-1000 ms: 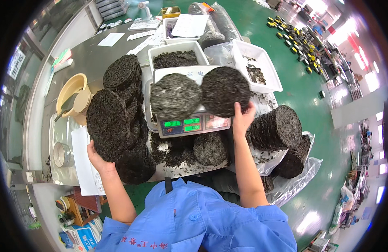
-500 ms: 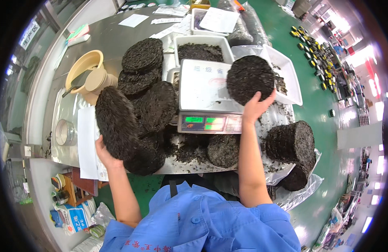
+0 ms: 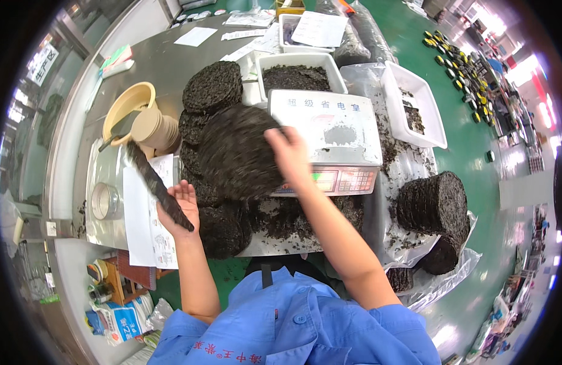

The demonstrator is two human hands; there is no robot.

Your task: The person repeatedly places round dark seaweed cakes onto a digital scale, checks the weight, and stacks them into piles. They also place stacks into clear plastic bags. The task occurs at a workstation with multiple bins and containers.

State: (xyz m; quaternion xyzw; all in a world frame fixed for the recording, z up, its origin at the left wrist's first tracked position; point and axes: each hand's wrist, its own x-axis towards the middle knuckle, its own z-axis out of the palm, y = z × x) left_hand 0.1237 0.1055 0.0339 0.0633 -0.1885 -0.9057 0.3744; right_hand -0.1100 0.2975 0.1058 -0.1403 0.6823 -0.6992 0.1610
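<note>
two dark round cakes are in hand: the left hand holds a thin cake on edge, fingers partly spread, while the right hand grips the rim of a blurred cake by the pile on the left; whether that cake touches the pile cannot be told. more sit in a stack on the right. none lies on the scale, so handling looks partway; the full count left is unclear.
</note>
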